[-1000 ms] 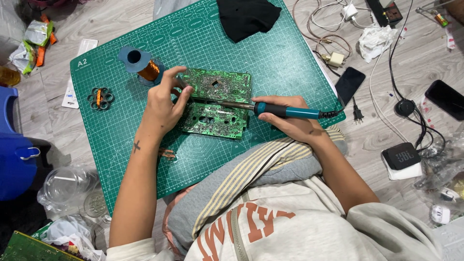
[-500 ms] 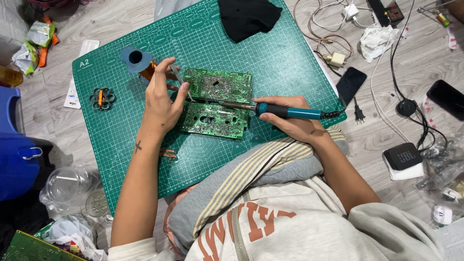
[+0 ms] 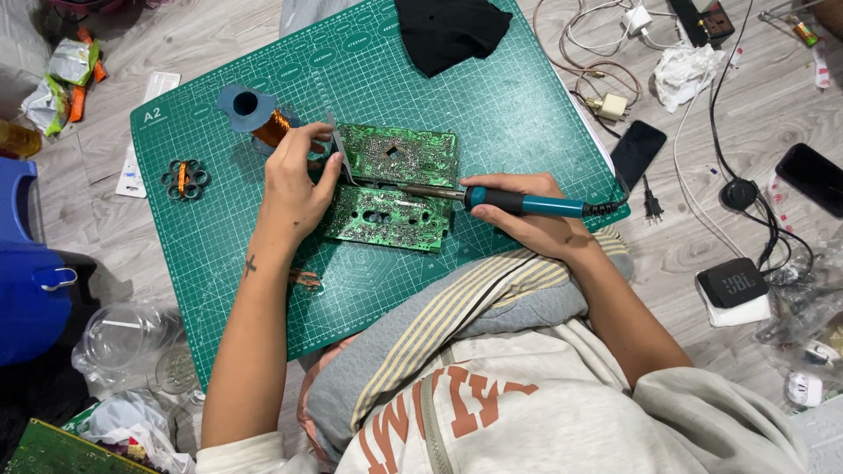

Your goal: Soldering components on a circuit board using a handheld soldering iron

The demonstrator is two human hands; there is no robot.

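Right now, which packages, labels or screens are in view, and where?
Dark phone, screen off: floor right of the green mat.
Second black phone: far right edge.
Crumpled green-orange snack wrappers: top left floor.
White paper label strip: under the mat's left edge.
Black rounded box: right, on white tissue.

A green cutting mat (image 3: 492,105) lies on a pale wood-plank floor (image 3: 755,114). On the mat rest two green circuit boards (image 3: 395,184), a copper wire spool (image 3: 259,118) and a black cloth (image 3: 448,31); phones, cables and crumpled tissue litter the floor.
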